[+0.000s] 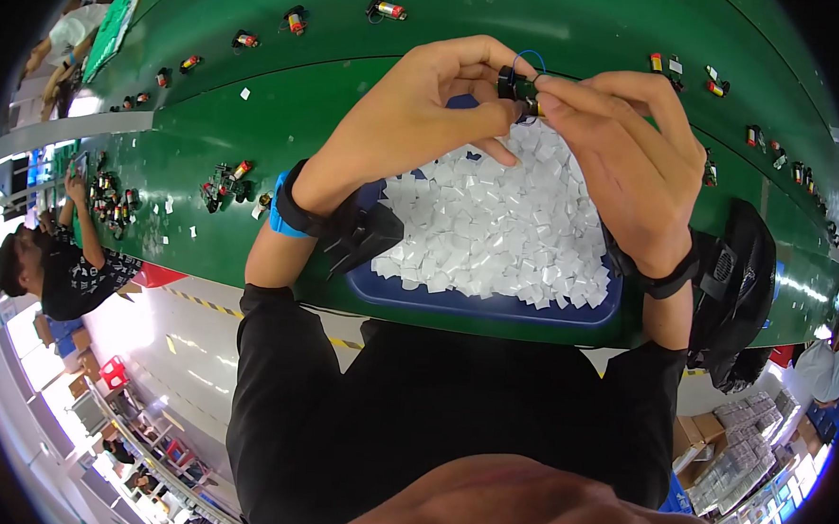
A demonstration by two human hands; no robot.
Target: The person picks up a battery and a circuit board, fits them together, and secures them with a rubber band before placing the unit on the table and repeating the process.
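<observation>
A small black electronic assembly (516, 85) with a thin blue wire loop is held up between my two hands, above the far part of a blue tray (483, 308). My left hand (418, 110) grips its left end with thumb and fingers, closed. From the other side, my right hand (634, 155) pinches the right end, and its fingers hide much of the part. Heaped in the tray below are small white square slips (498, 219). Black bands circle both wrists, and a blue strap (285, 207) is on the left one.
Small assemblies with red-and-yellow cylinders (388, 10) are spread along the green work surface (305, 95). A cluster (226, 185) lies left of the tray. A black bag (736, 288) sits at right. A co-worker (68, 263) works at far left beside more assemblies (110, 198).
</observation>
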